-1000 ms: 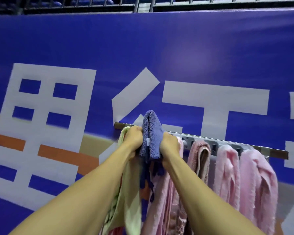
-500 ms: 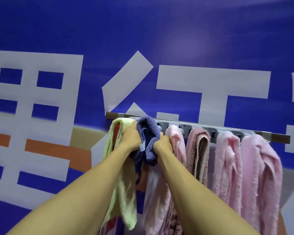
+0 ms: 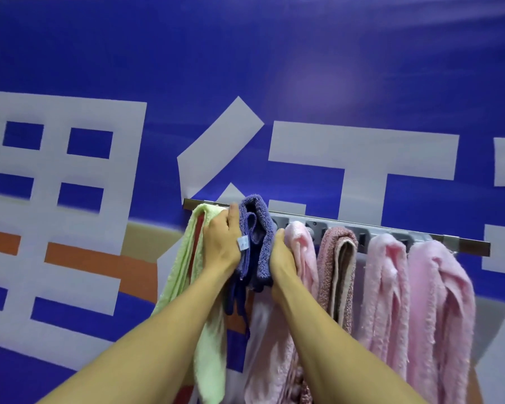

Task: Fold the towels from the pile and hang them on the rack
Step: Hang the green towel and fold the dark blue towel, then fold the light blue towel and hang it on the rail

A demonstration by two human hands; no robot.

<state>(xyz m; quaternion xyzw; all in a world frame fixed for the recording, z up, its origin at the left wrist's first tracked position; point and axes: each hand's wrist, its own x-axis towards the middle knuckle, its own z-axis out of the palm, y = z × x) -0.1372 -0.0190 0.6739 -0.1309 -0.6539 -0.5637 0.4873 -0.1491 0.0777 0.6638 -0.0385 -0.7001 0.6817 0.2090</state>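
A folded purple-blue towel (image 3: 258, 237) with a small white label sits over the metal rack (image 3: 464, 243) on the wall, second from the left. My left hand (image 3: 222, 243) grips its left side and my right hand (image 3: 280, 255) grips its right side. A light green towel (image 3: 187, 275) hangs to its left. Pale pink towels (image 3: 301, 252) (image 3: 385, 287) (image 3: 438, 301) and a speckled dusty-pink towel (image 3: 337, 269) hang to its right. The towel pile is out of view.
The rack is fixed to a blue banner wall (image 3: 245, 83) with large white characters and orange bands. Grey hook fittings (image 3: 315, 225) show between the hanging towels.
Both hands brought the purple-blue towel down from above the bar until it sits on the rack between the green and pink towels. The view has shifted slightly.
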